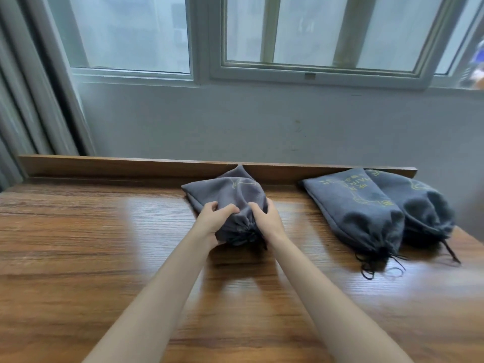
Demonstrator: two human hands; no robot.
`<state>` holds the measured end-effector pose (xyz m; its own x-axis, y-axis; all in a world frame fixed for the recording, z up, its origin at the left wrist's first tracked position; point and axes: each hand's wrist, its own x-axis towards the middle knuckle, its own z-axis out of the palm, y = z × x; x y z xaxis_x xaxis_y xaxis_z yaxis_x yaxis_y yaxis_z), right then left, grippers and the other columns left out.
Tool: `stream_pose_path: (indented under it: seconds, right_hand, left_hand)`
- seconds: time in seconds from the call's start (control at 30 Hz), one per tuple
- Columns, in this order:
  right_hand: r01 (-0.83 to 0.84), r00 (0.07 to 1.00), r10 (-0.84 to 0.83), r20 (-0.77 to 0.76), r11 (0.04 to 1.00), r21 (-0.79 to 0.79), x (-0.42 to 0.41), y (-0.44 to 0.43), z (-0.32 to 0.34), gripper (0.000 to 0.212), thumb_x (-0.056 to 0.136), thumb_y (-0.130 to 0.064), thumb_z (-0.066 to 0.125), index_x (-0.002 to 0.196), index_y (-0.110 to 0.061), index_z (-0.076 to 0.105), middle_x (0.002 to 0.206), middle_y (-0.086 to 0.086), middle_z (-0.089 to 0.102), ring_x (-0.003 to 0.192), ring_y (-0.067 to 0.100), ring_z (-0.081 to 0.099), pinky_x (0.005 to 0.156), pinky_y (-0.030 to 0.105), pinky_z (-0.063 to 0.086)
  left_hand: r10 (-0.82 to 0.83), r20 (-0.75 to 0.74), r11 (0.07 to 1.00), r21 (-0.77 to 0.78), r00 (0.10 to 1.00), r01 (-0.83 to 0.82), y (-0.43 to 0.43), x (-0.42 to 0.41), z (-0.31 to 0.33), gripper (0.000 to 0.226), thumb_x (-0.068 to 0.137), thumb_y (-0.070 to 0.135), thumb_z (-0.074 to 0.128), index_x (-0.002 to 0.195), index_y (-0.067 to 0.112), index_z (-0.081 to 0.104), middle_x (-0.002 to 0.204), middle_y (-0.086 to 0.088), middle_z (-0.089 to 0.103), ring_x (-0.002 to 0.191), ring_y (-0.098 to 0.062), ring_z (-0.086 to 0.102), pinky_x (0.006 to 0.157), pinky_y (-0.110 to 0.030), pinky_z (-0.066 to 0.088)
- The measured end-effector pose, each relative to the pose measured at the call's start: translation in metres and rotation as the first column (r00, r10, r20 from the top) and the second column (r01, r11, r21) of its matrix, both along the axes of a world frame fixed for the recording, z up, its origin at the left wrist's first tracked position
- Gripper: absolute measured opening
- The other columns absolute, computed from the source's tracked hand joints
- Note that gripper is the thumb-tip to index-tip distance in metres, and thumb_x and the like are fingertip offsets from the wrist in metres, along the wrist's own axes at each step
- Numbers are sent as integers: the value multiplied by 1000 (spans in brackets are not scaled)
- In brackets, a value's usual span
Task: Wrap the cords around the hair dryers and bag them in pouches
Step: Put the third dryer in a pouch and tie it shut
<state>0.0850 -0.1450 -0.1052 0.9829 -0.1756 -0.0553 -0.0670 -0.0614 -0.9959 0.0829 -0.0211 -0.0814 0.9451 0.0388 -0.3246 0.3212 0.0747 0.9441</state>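
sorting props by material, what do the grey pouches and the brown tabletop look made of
Grey drawstring fabric pouches, also those at right: soft matte cloth, maybe felt-like; they crease and bunch at the cinched necks. Brown grained tabletop: wood or wood-grain laminate, glossy; grain lines and window glare show.

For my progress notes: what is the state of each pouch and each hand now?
middle pouch: filled, mouth gathered, held.
second pouch: filled, drawn shut, lying on table.
rightmost pouch: filled, drawn shut, lying.
left hand: grips middle pouch.
right hand: grips middle pouch.
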Motion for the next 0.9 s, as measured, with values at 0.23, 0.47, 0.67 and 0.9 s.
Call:
stream_pose_path:
  seconds: [0.23, 0.47, 0.67, 0.9]
  right_hand:
    - [262, 961, -255, 111, 963, -58, -18, -73, 23, 52, 88, -29, 58, 135, -13, 42, 133, 8, 52, 121, 23, 49, 103, 38, 41]
    - [311, 950, -308, 53, 948, -73, -19, -114, 22, 58, 87, -35, 58, 138, -16, 39, 139, 7, 48, 125, 25, 47, 105, 45, 41]
    - [273, 962, -273, -4, 962, -18, -13, -111, 12, 59, 92, -28, 56, 144, -14, 31, 146, 7, 39, 130, 26, 41, 106, 39, 39]
    - [330, 944, -328, 46, 942, -65, -7, -104, -8, 59, 90, -34, 57, 142, -16, 34, 144, 7, 42, 131, 23, 41, 110, 40, 33]
  left_hand:
    - [-130, 110, 988, -68, 985, 138, -72, 2, 14, 64, 77, 20, 69, 135, 16, 41, 124, -15, 55, 105, -31, 58, 76, -39, 54]
    - [-113, 105, 985, -117, 988, 125, -117, 0, 10, 62, 81, 19, 70, 136, 12, 43, 133, -14, 50, 113, -29, 54, 77, -31, 51]
    - [-78, 129, 992, -91, 989, 90, -115, 4, -11, 55, 82, 19, 69, 132, 15, 47, 129, -8, 53, 114, -27, 53, 98, -42, 46]
    - [-103, 252, 994, 6, 962, 105, -112, 9, -22, 36, 90, 15, 59, 125, 7, 55, 121, -11, 61, 111, -24, 57, 98, -37, 46]
